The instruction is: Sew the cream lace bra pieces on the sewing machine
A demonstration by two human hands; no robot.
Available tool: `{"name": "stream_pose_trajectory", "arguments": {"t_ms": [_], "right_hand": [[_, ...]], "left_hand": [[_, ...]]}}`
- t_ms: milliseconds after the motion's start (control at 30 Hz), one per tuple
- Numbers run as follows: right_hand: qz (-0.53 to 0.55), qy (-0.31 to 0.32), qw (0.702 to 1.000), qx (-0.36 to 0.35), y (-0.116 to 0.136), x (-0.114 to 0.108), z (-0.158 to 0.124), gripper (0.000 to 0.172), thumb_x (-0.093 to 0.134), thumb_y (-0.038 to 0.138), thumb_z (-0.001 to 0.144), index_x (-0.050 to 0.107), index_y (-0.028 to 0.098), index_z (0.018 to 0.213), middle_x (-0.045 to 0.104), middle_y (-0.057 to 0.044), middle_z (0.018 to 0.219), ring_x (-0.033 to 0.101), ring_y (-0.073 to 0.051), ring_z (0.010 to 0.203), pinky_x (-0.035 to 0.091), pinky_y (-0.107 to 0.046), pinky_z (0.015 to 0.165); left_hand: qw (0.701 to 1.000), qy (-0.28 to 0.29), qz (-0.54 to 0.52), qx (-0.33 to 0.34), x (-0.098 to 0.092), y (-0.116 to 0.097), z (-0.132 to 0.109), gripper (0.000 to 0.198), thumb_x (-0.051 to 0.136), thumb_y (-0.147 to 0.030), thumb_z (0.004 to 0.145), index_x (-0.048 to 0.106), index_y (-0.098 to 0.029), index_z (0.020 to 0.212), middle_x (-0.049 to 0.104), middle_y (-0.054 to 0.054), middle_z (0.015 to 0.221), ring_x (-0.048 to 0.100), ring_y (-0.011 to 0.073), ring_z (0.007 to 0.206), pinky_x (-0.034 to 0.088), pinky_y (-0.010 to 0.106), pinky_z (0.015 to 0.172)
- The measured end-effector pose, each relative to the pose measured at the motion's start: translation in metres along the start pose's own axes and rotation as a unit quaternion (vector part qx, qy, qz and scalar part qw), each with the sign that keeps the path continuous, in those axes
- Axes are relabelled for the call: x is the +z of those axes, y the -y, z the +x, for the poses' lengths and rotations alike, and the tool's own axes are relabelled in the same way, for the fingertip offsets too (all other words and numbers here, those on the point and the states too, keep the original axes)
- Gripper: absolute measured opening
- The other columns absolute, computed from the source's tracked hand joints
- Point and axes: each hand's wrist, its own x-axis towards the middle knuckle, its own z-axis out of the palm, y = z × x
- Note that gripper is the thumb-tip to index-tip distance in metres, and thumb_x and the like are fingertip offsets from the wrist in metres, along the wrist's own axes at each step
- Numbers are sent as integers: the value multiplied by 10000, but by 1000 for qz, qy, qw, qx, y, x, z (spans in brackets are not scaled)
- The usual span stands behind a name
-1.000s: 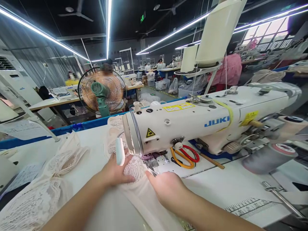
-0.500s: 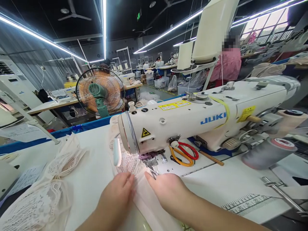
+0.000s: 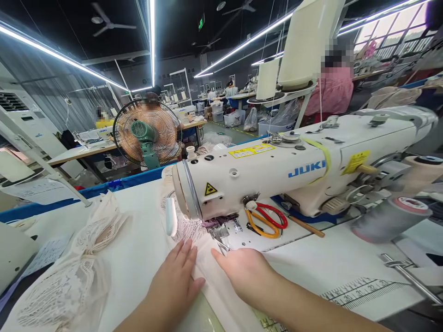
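Observation:
A pale beige lace garment piece runs from the table's front edge to the needle area of the white JUKI sewing machine. My left hand lies flat on the fabric's left side, fingers stretched forward and thumb apart. Just right of it, my right hand is closed at the fabric's right edge, its foremost finger pointing toward the presser foot. A thin metal piece shows beside that fingertip; whether the hand holds it I cannot tell. The needle itself is hidden.
Orange-and-red-handled scissors lie beneath the machine arm, beside a wooden-handled tool. More lace pieces lie on the left. A grey thread cone is at right; a fan stands behind the table.
My left hand has flattened, its fingers spreading on the fabric and its thumb moving out to the right. My right hand stays in nearly the same place. The view has shifted slightly.

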Motion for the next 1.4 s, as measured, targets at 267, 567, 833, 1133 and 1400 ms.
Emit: {"name": "stream_pose_trajectory", "arguments": {"t_ms": [267, 567, 833, 1133, 1400], "right_hand": [[19, 2, 1000, -16, -4, -11, -16, 723, 599, 65, 655, 419, 186, 1344, 690, -72, 858, 658, -235, 753, 323, -268, 486], [70, -6, 997, -39, -21, 8, -45, 644, 591, 100, 655, 484, 299, 1258, 611, -57, 895, 587, -242, 784, 171, -280, 510], [58, -44, 995, -64, -25, 22, -55, 409, 578, 48, 595, 584, 266, 941, 592, -34, 862, 543, -205, 738, 175, -284, 520], [79, -42, 993, -73, -25, 25, -56, 430, 550, 41, 597, 590, 247, 973, 581, -42, 866, 525, -204, 736, 191, -287, 528], [85, -60, 992, -73, -27, 18, -42, 319, 525, 51, 661, 586, 229, 918, 556, -36, 825, 533, -207, 748, 192, -280, 522]], "left_hand": [[999, -41, 0, -4, 3, 10, 11, 624, 404, -469, 884, 341, -125, 1401, 218, 110, 1482, 218, 307, 1364, 266, 481, 1096], [998, -56, 10, 12, -1, 26, 24, 613, 441, -440, 872, 337, -158, 1407, 200, 117, 1501, 219, 316, 1364, 297, 481, 1074], [982, -167, 13, 89, 4, 37, 31, 466, 436, -312, 868, 464, -157, 1307, 369, 151, 1435, 324, 330, 1319, 365, 518, 1023], [928, -203, 40, 308, 41, -36, 9, 367, 561, -400, 770, 601, -134, 1020, 650, 122, 1051, 594, 245, 740, 498, 373, 588], [940, -173, 28, 293, 18, -22, 7, 380, 527, -241, 767, 547, -164, 1139, 602, 73, 1178, 556, 245, 843, 465, 401, 706]]}}
